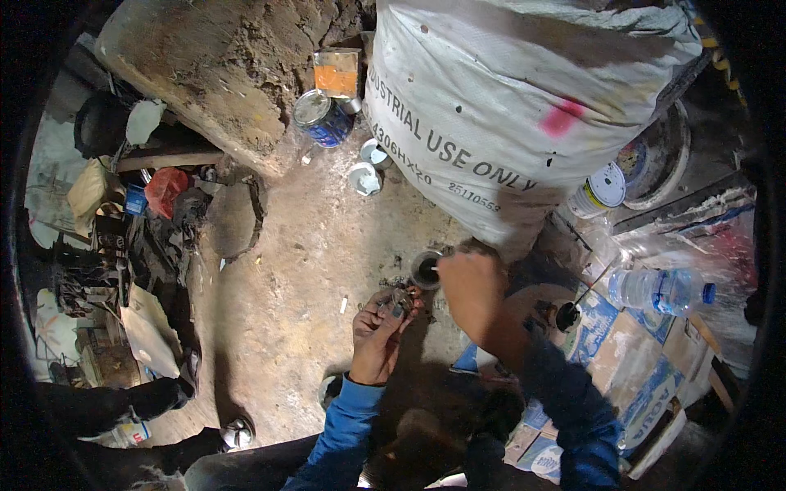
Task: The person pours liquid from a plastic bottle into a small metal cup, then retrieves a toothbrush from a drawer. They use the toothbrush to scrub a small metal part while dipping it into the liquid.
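My left hand (pixel 378 342) is closed around a small, dark, grimy object (pixel 399 304) whose kind I cannot make out; its fingertips are smudged dark. Just ahead of it, a small round cup (pixel 418 275) with dark stuff inside stands on the stained floor, dark crumbs beside it. Over the cup's right edge is my right hand (pixel 476 286), fingers pinched together, its back toward me. A short pale bit shows at the cup by those fingers, but what they grip is mostly hidden.
A big white woven sack (pixel 508 106) stands ahead, with small white cups (pixel 365 179) and a blue tin (pixel 322 120) near it. At right lie a water bottle (pixel 659 291) and flattened cardboard (pixel 626 368). Rags and scraps (pixel 168 192) are piled at left.
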A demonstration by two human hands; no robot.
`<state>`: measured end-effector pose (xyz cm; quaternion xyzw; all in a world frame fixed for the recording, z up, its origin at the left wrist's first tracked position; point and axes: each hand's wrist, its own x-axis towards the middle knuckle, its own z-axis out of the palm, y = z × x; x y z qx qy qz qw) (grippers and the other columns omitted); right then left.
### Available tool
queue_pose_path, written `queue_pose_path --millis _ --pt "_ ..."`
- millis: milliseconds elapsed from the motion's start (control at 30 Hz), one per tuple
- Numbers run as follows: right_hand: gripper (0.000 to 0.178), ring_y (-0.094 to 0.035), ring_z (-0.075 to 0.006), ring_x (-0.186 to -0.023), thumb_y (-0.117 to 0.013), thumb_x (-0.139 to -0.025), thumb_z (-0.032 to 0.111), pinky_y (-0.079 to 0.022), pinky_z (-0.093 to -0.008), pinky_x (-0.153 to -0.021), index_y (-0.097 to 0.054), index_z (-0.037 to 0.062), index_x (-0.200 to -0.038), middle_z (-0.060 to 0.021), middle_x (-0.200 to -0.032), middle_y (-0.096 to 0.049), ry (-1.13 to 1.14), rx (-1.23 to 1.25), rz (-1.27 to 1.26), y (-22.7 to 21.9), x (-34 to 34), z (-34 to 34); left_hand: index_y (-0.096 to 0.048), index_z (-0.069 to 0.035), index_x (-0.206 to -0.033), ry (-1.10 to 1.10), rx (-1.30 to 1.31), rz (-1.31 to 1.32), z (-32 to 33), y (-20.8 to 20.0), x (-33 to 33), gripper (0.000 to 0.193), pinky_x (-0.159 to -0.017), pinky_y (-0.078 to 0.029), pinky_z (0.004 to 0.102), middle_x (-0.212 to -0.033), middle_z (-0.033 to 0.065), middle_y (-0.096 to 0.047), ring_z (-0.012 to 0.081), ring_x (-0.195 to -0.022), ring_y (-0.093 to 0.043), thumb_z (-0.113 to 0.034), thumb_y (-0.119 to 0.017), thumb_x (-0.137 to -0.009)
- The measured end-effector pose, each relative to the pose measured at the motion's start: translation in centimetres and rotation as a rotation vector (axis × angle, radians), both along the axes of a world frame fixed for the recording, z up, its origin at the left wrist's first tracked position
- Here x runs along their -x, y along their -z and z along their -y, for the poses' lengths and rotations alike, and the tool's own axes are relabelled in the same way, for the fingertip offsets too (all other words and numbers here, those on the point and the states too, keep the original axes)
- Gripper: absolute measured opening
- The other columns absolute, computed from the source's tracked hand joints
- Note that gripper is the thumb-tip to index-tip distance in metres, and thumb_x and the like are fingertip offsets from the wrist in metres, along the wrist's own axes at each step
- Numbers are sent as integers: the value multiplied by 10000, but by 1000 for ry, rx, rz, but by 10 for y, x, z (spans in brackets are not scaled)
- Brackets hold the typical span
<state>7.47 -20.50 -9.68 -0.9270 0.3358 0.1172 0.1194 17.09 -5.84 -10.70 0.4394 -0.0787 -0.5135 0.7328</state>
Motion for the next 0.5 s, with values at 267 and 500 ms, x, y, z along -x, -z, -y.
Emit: queue_pose_path --millis 267,500 --pt "139 -679 -248 -754 -623 -761 113 -524 -405 -587 -736 73 -832 -101 -837 -711 -184 237 -201 53 -83 -8 -488 87 -1228 -51 19 -20 -4 4 -15 444 -964 -466 311 -1190 189 -586 245 -1058 -598 -85 -662 -857" --pt "149 -660 -266 -745 -648 -792 175 -522 -375 -667 -715 67 -869 -145 -818 -677 -111 78 198 -3 6 23 -474 88 -1252 -91 -2 -139 0 34 -28 413 -973 -478 314 -1233 203 -563 255 -1098 -589 -17 -601 -874"
